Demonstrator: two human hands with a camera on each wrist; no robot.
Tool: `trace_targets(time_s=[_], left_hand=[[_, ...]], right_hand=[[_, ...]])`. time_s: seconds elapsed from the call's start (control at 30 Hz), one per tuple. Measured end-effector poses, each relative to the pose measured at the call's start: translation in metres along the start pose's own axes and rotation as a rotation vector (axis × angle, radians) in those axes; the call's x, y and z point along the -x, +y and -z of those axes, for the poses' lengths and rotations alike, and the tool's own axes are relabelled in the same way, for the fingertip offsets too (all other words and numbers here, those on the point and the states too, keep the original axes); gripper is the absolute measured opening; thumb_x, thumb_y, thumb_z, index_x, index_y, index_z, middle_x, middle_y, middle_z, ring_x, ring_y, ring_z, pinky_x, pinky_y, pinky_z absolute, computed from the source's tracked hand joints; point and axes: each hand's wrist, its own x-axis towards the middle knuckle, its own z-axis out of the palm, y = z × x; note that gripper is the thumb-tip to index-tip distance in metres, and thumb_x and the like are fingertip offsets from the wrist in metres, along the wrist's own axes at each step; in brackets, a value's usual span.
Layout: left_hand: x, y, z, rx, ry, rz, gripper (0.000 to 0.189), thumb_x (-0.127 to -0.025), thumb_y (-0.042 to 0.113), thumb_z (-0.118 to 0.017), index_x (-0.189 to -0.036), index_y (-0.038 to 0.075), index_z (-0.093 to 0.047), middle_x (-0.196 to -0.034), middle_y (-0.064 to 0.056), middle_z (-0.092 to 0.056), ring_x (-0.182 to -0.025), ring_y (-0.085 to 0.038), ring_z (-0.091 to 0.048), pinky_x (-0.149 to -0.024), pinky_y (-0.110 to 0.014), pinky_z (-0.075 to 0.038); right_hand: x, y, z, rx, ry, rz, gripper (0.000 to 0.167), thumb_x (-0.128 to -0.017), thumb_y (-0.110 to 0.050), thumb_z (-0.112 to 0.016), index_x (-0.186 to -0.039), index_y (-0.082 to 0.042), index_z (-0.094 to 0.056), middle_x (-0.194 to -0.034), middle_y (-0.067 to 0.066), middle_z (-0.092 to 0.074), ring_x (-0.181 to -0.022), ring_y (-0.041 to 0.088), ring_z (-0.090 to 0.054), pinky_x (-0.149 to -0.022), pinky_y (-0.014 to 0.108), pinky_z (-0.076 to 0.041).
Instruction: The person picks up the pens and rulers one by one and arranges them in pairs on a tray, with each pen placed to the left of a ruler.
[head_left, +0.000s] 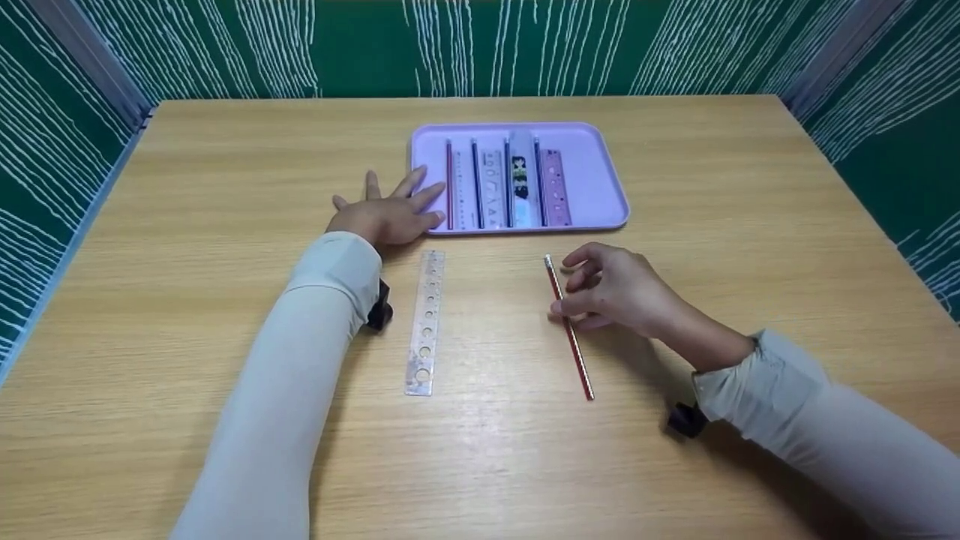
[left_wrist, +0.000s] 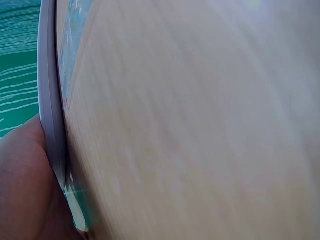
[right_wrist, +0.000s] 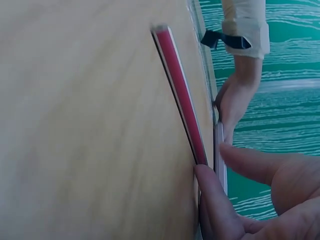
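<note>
My left hand [head_left: 390, 219] has its fingers spread at the left rim of a lilac tray [head_left: 596, 176]; the fingertips reach over the edge. In the left wrist view, part of that hand [left_wrist: 25, 185] shows beside the tray's side [left_wrist: 50, 95]. A red-striped pencil [head_left: 574, 349] with a metal-capped far end lies on the table in front of the tray. Over it, my right hand [head_left: 619, 289] has its thumb across the pencil, the other fingers loosely bent to its right. The right wrist view shows a digit touching the pencil [right_wrist: 180, 90] and another apart from it.
A clear ruler with round holes [head_left: 426, 330] lies on the wooden table [head_left: 225, 360], left of the pencil. Inside the tray, pencils alternate with rulers: a red pencil [head_left: 450, 187], several dark ones, a cartoon ruler [head_left: 520, 176] and a pink ruler [head_left: 555, 187]. Green patterned cloth surrounds the table.
</note>
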Motion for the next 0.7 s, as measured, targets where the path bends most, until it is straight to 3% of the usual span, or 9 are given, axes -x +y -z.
trace_targets(time_s=[0.3, 0.5, 0.7], left_hand=[[0.0002, 0.0002, 0.0008, 0.002, 0.002, -0.006, 0.061, -0.102, 0.07, -0.024, -0.153, 0.062, 0.008, -0.161, 0.026, 0.034, -0.146, -0.046, 0.037, -0.1, -0.087, 0.02], [-0.0004, 0.0004, 0.0006, 0.002, 0.004, -0.007, 0.061, -0.102, 0.071, -0.024, -0.154, 0.062, 0.007, -0.161, 0.026, 0.034, -0.146, -0.046, 0.037, -0.1, -0.088, 0.019], [-0.0012, 0.0007, 0.0002, -0.001, -0.001, -0.007, 0.062, -0.102, 0.071, -0.024, -0.154, 0.061, 0.008, -0.161, 0.025, 0.034, -0.146, -0.046, 0.038, -0.099, -0.088, 0.019]], right_hand=[[0.0064, 0.0033, -0.0066, 0.109, 0.046, 0.041, 0.064, -0.068, 0.008, -0.083, -0.126, -0.001, -0.059, -0.105, 0.011, -0.062, -0.083, 0.012, -0.066, -0.068, 0.038, -0.065], [0.0075, -0.002, -0.0051, 0.136, 0.006, 0.007, 0.062, -0.071, 0.009, -0.076, -0.13, 0.002, -0.057, -0.107, 0.013, -0.062, -0.08, 0.014, -0.067, -0.068, 0.039, -0.065], [0.0049, -0.0043, 0.0006, 0.075, -0.062, -0.043, 0.061, -0.079, 0.006, -0.071, -0.137, 0.006, -0.052, -0.109, 0.013, -0.058, -0.082, 0.016, -0.069, -0.074, 0.04, -0.066]])
